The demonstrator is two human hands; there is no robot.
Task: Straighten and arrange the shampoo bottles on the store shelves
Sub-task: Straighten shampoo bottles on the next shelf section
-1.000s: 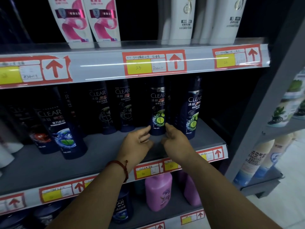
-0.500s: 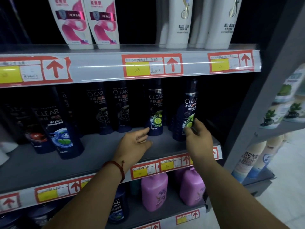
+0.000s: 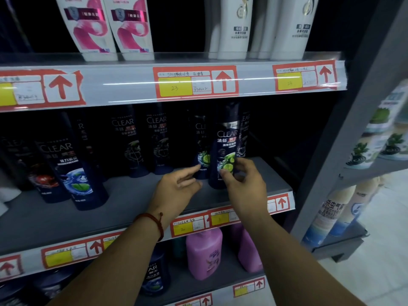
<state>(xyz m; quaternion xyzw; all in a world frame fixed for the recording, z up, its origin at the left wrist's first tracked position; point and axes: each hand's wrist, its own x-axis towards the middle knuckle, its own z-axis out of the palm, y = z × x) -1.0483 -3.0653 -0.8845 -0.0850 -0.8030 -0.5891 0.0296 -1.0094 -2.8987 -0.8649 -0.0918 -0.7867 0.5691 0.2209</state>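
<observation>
Dark blue CLEAR shampoo bottles stand along the middle shelf (image 3: 136, 202). My right hand (image 3: 242, 180) grips the lower part of a lime-label CLEAR bottle (image 3: 225, 146), which stands near the shelf's right end, forward of its neighbours. A second lime-label bottle (image 3: 202, 149) stands just left and behind it. My left hand (image 3: 178, 186), with a red cord on the wrist, reaches toward that second bottle with fingers relaxed and fingertips at its base. Two black-label CLEAR bottles (image 3: 141, 140) stand further left.
A larger CLEAR bottle (image 3: 72, 171) stands forward at the left. Pink-and-white bottles (image 3: 106, 25) and white bottles (image 3: 238, 25) fill the top shelf. Purple bottles (image 3: 205, 252) sit on the shelf below. A grey upright (image 3: 344, 129) bounds the right side, with another rack beyond.
My right hand took hold of the rightmost lime-label bottle and drew it forward and leftward. My left hand stayed by the neighbouring bottle's base.
</observation>
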